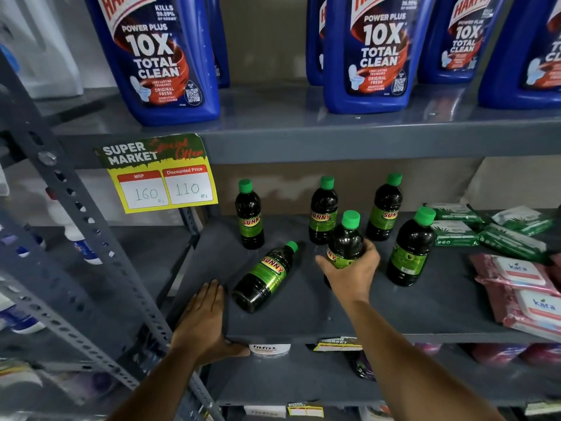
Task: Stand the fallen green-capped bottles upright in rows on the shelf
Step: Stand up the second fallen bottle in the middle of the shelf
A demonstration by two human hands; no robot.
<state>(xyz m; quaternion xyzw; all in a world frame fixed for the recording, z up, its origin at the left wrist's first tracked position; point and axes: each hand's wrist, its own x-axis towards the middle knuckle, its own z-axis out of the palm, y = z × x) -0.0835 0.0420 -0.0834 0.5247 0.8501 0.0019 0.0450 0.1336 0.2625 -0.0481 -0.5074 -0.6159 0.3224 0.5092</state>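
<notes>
Upright, glossy dark bottle in right hand

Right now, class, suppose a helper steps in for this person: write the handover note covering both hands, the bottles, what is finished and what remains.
Left hand: empty, flat on the shelf front edge.
Right hand: gripping one upright bottle, mid-shelf.
Done: four standing bottles, at back left, back middle, back right and front right, loosely spaced.
Left: set the held bottle in line; raise the fallen bottle lying beside the left hand; tidy the rows.
</notes>
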